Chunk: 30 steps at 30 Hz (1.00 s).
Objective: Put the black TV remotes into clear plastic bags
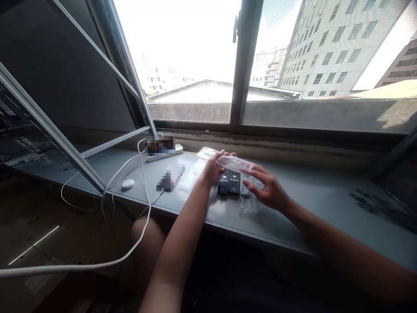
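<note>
A clear plastic bag (233,163) stretches between my hands, just above the table. My left hand (213,171) grips its left end, thumb on the near side and fingertips showing beyond. My right hand (269,189) has its fingers apart, the thumb well away from the others, and its fingertips reach the bag's right end; whether they touch it is hard to tell. Below the bag, two black remote controls (234,183) lie side by side on the table. Another clear bag (248,204) lies beside them under my right hand. More clear bags (192,176) lie left of my left wrist.
The grey table (309,187) runs along a window. A power strip (164,154), a round white device (127,184) and a partly blurred dark object (166,181) are at left. A white cable (143,230) loops over the front edge. Dark thin items (384,208) lie far right.
</note>
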{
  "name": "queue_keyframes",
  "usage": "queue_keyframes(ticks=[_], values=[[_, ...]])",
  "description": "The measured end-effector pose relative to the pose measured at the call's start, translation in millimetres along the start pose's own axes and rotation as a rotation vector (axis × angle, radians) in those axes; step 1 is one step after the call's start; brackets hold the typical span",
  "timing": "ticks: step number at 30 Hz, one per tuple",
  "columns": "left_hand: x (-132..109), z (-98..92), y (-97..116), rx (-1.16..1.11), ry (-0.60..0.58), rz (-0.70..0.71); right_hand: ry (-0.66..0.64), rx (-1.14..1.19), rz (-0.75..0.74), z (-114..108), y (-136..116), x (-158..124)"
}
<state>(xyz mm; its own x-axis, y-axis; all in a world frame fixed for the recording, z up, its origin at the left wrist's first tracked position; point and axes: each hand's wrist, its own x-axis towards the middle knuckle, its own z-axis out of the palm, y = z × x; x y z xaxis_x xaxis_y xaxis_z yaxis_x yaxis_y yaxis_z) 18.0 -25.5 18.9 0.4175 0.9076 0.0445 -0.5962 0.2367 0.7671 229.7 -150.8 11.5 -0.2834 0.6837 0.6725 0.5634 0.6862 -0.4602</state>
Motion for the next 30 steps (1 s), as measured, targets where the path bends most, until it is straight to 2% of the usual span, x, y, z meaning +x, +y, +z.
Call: queue_keyframes(ticks=[5,10,12,17,22,26,30], values=[[-1.0,0.5,1.1,-0.012,0.043,0.042,0.018,-0.003,-0.003,-1.5,0.8,-0.2],[-4.6,2.0,-2.1,0.000,-0.090,0.049,-0.028,0.022,-0.019,-0.4,1.5,-0.7],[-4.7,2.4,-3.1,0.022,-0.098,0.061,-0.031,0.026,-0.026,0.5,2.1,-1.4],[0.1,0.6,-0.5,0.035,0.021,0.096,-0.026,0.006,0.004,0.0,1.9,-2.1],[1.1,-0.1,7.8,-0.120,0.185,0.164,0.020,-0.043,0.022,0.5,9.2,-1.1],[-0.5,1.0,12.3,-0.231,0.301,0.178,-0.075,-0.172,0.086,7.8,29.2,-6.6],[-0.2,1.6,12.6,-0.246,0.324,0.187,-0.206,-0.228,0.139,14.4,43.6,-13.0]])
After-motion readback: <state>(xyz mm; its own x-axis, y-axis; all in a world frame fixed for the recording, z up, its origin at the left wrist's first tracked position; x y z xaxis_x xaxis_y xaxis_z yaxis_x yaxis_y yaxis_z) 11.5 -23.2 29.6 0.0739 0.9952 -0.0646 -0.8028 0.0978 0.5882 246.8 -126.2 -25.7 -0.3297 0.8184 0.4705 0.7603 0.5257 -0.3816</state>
